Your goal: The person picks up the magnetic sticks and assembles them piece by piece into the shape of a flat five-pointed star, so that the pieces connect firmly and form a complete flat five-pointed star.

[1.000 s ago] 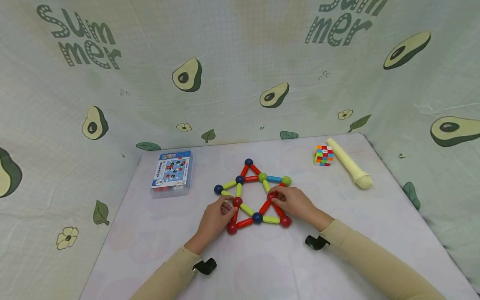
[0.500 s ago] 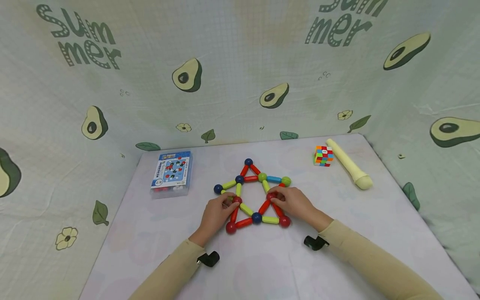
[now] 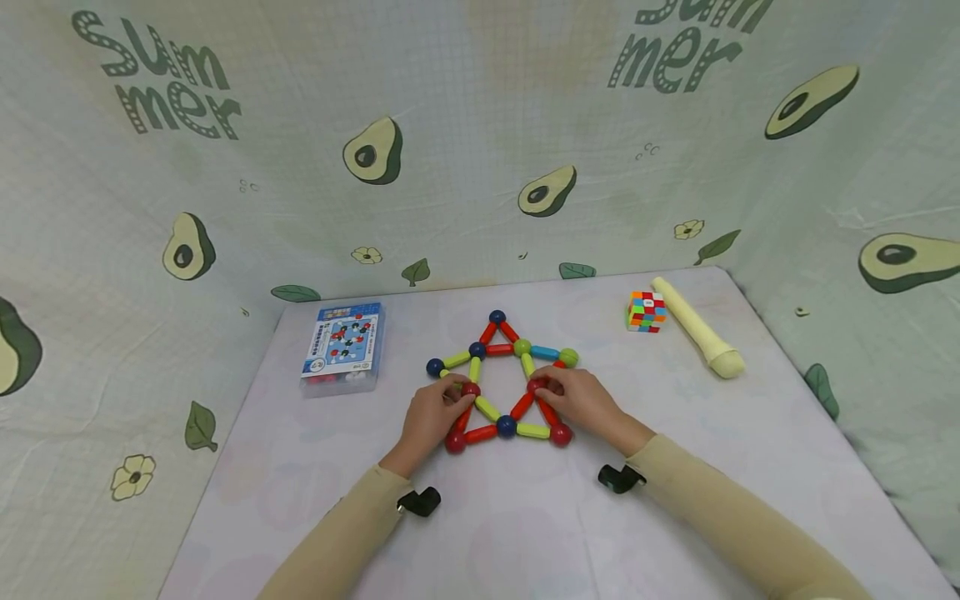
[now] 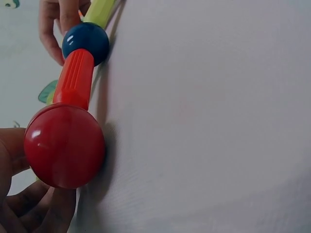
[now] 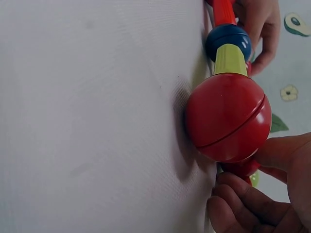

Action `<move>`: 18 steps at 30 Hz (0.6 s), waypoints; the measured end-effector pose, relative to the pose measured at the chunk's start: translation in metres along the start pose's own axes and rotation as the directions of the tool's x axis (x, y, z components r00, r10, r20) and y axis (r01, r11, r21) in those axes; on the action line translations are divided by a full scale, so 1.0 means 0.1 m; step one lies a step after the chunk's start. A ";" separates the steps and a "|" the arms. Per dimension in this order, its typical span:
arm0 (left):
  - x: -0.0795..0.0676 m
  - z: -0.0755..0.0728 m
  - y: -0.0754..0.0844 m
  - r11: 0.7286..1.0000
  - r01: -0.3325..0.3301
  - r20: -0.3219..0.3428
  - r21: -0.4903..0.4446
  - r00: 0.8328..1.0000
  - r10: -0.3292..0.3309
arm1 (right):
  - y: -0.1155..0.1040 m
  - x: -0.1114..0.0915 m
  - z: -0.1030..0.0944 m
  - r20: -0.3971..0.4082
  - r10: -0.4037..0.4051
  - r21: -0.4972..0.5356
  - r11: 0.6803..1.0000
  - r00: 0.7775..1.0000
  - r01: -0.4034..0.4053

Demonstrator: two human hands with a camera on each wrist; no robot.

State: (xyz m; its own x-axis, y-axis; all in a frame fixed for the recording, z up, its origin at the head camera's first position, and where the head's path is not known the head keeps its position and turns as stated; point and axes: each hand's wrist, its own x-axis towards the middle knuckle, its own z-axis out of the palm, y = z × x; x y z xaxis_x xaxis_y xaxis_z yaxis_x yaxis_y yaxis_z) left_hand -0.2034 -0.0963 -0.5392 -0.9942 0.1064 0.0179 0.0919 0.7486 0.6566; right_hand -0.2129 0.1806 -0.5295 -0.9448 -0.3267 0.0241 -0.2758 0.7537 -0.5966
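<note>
A flat figure of coloured balls and short rods, which look like magnetic building pieces, lies on the table in the head view. My left hand (image 3: pixel 431 415) pinches the red ball (image 3: pixel 470 389) on its left side. On the opposite side my right hand (image 3: pixel 583 400) grips another red ball (image 3: pixel 536 387) between thumb and fingers. Nearest me, a dark blue ball (image 3: pixel 506 427) sits between two outer red balls. One outer red ball (image 4: pixel 65 145) looms large in the left wrist view, the other outer red ball (image 5: pixel 228 117) in the right wrist view. My fingers partly hide the held balls.
A clear plastic box (image 3: pixel 343 348) with a blue printed card stands at the back left. Back right are a puzzle cube (image 3: pixel 647 312) and a pale yellow club-shaped thing (image 3: pixel 697 327). A printed cloth (image 3: pixel 465 150) hangs behind the table (image 3: pixel 525 533).
My left fingers have closed around the left red ball. The whole figure has then slid a little away from me and to the left, with both hands moving along.
</note>
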 end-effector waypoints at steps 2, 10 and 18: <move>0.01 0.00 -0.01 1.000 0.000 0.002 -0.003 1.000 0.000 | 0.00 0.02 0.00 -0.003 0.003 0.002 1.000 1.000 -0.003; 0.02 0.00 -0.03 1.000 0.015 0.002 -0.022 1.000 -0.015 | 0.00 0.05 0.01 0.000 0.007 0.002 1.000 1.000 -0.007; 0.03 0.02 -0.04 1.000 0.022 -0.005 -0.015 1.000 -0.022 | 0.00 0.06 0.01 0.004 0.021 0.006 1.000 1.000 -0.021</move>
State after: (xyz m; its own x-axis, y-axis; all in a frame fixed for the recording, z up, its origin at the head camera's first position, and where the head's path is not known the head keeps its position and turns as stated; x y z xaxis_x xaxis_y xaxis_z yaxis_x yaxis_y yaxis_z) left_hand -0.2066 -0.0975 -0.5433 -0.9962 0.0864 0.0075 0.0693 0.7411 0.6678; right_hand -0.2188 0.1779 -0.5306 -0.9497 -0.3132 0.0086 -0.2552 0.7571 -0.6014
